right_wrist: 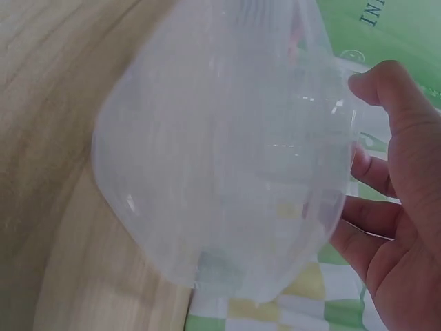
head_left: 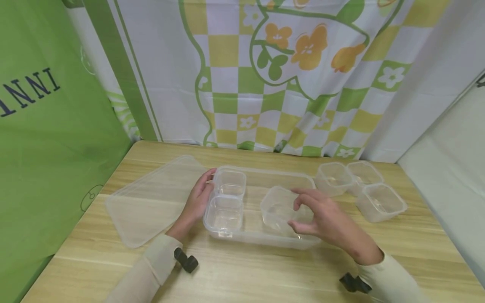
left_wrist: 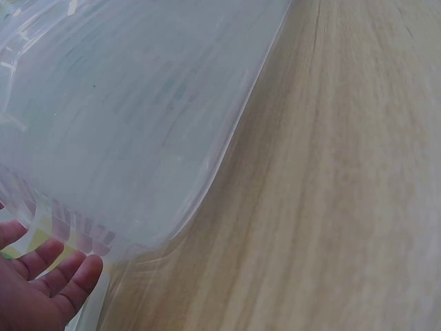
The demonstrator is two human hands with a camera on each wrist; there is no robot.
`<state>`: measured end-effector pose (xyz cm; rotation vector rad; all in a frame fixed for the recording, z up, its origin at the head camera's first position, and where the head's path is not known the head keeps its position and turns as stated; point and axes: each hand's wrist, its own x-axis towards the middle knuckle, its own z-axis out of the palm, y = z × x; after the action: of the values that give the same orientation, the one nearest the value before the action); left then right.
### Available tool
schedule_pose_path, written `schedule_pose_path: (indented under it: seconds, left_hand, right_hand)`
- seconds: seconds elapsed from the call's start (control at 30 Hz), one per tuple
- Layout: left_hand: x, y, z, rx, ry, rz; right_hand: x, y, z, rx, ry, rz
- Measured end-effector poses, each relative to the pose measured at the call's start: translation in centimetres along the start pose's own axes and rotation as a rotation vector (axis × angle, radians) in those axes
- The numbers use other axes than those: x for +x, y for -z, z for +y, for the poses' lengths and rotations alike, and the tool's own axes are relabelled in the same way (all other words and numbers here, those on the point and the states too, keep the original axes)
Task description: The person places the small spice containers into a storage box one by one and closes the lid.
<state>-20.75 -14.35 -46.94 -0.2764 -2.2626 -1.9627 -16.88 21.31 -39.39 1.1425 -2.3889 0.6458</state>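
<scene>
A large clear plastic container (head_left: 261, 240) sits on the table, with two small clear square containers (head_left: 229, 212) side by side in its left end. My left hand (head_left: 198, 195) rests against the outside of its left end, fingers (left_wrist: 79, 279) fairly straight along the wall. Over the right half, my right hand (head_left: 323, 216) pinches another small clear container (head_left: 278, 206) at its right side. Thumb and fingers sit apart across that side, with the thumb (right_wrist: 375, 86) right at the rim in the right wrist view. This small container looks tilted inside the large one.
Three more small clear containers (head_left: 380, 202) stand close together at the right back of the table. A flat clear lid (head_left: 155, 202) lies on the wooden tabletop (head_left: 257, 273) to the left. A patterned curtain (head_left: 261, 84) hangs along the back edge.
</scene>
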Motion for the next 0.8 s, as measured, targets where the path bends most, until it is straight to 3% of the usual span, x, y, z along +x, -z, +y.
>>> schedule_pose_path:
  seconds: [0.3,0.57,0.8]
  left_hand:
    - [0.0,0.0,0.1,0.001,-0.002,-0.004]
    - [0.0,-0.1,0.0,-0.004,-0.004,-0.011]
    - [0.0,0.0,0.2,0.002,-0.009,-0.007]
  right_hand:
    - [0.3,-1.0,-0.4,0.017,-0.011,-0.028]
    - [0.4,-1.3,-0.9,0.036,-0.06,-0.119]
    - [0.5,-1.4,-0.8,0.051,-0.013,-0.126]
